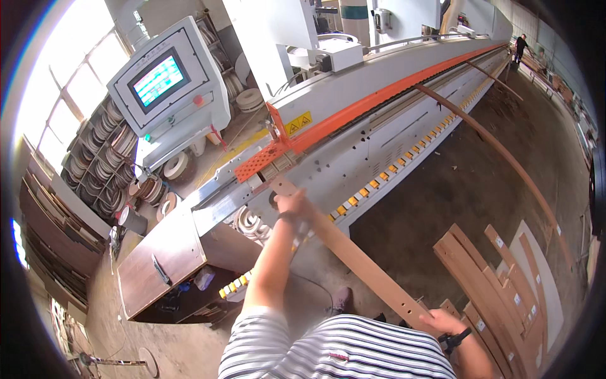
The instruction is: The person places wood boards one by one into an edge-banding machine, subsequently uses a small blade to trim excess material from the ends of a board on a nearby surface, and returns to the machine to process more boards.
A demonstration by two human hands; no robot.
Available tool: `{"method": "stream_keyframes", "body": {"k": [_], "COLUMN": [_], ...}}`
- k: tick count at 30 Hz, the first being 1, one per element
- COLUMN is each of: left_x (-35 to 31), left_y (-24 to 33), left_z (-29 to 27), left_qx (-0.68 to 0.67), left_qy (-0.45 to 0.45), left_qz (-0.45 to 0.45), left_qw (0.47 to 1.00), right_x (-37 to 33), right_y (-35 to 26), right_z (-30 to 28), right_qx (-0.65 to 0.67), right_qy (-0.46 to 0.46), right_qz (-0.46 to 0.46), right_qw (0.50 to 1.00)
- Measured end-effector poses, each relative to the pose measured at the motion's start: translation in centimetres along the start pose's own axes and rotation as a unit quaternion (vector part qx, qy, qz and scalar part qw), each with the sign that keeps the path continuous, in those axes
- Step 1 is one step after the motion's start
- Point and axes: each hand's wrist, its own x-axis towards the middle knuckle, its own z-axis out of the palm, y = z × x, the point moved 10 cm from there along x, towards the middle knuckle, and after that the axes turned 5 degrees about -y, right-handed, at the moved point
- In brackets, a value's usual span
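A long narrow brown board slants across in front of me, with a few drilled holes near its lower right end. My left hand is closed round its far end, close to the machine's infeed. Down at the near end, my right hand grips the board's edge, a dark watch on that wrist. The board's far tip lies just short of the orange perforated guard of a long edge banding machine. Whether the tip touches the machine, I cannot tell.
A control panel with a lit screen stands at upper left. Below it is a brown cabinet. Yellow rollers line the machine's side. Stacked brown boards lie at right. Two long strips stick out of the machine. A person stands far off.
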Motion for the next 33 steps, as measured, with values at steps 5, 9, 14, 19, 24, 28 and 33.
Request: {"method": "stream_keyframes", "body": {"k": [5,9,14,19,24,28,33], "left_x": [1.3,1.9,3.5,3.7,7.0,6.4,6.3], "left_y": [0.6,1.4,1.9,3.8,1.4,3.1,3.4], "left_z": [3.1,2.2,2.4,2.7,2.8,3.9,4.0], "left_qx": [0.007,0.028,0.058,0.114,0.146,0.17,0.173], "left_qy": [-0.1,-0.084,-0.064,-0.113,-0.082,-0.101,-0.088], "left_qz": [-0.039,-0.04,0.041,0.049,0.06,0.061,0.066], "left_qw": [0.994,0.995,0.995,0.986,0.984,0.978,0.979], "right_x": [3.8,5.2,6.7,7.6,6.6,6.9,7.8], "right_y": [-8.8,-14.9,-16.3,-17.3,-20.0,-19.0,-17.9], "right_z": [-0.4,0.1,0.4,0.3,-0.7,-1.2,-1.4], "right_qx": [-0.091,-0.117,-0.134,-0.115,-0.127,-0.125,-0.122], "right_qy": [0.158,0.162,0.177,0.164,0.134,0.127,0.136], "right_qz": [-0.036,-0.036,-0.025,-0.037,0.001,0.009,0.0], "right_qw": [0.983,0.979,0.975,0.979,0.983,0.984,0.983]}}
